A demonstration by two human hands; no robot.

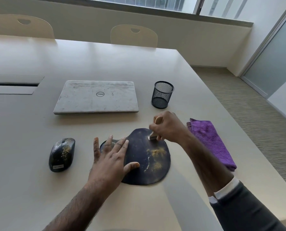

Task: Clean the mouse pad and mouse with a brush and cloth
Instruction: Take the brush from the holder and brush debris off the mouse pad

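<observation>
A pale conference table (38,164) carries everything. A closed, scuffed Dell laptop (96,97) lies toward its far side, well out of the work area.

Nearer the person is the dark, rounded mouse pad (145,164), flat on the table and dusted with yellowish crumbs (157,152) and pale streaks across its right half. To its right, near the table edge, a folded purple microfibre cloth (211,142) lies untouched, probably kept within the right arm's reach for the wiping step after brushing.

The left hand (110,160) lies flat on the pad's left part, near its raised wrist rest. Its fingers are straight and spread and the thumb presses the surface. It grasps nothing, and most likely serves to pin the pad so the strokes do not drag it.

The right hand (169,127) has its fingers curled round a small wooden-handled brush (153,135), whose bristles point down onto the pad's far edge, above the crumbs. That placement suggests a sweep starting at the far side.

An empty black mesh pen cup (163,95) stands beyond the right hand, beside the laptop.

The black Lenovo mouse (62,155) sits to the left of the pad, apart from it, and carries the same yellowish grit. It looks not yet cleaned, so the task seems to be at an early stage.
</observation>
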